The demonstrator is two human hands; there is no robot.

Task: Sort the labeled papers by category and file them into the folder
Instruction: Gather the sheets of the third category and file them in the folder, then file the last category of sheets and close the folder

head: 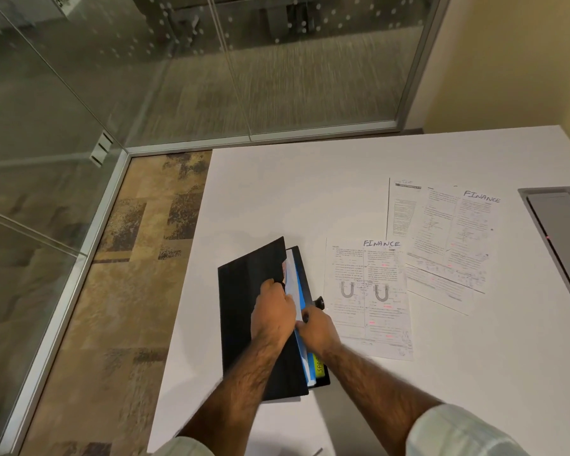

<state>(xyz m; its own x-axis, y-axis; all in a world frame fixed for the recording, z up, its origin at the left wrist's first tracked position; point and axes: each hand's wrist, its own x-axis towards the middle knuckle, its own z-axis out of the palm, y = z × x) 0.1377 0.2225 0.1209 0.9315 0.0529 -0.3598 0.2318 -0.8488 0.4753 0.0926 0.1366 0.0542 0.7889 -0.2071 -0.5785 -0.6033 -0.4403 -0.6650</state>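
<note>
The thin black folder (250,291) lies on the white bench (277,192), long side running near to far. The left hand (272,311) grips its cover edge, holding it open. The right hand (316,327) pinches the white and blue pages (295,291) inside. The near white FINANCE paper (369,297) lies just right of the folder, closest to the right hand. The far white FINANCE paper (454,232) lies beyond it.

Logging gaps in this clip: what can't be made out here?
All in the head view:
Filed papers: labels hidden by the folder cover and left hand.
Right hand grip: fingertips hidden under the hand.
Yellow tab: writing partly covered by the right forearm.
Finance sheets: body print too small.
</note>
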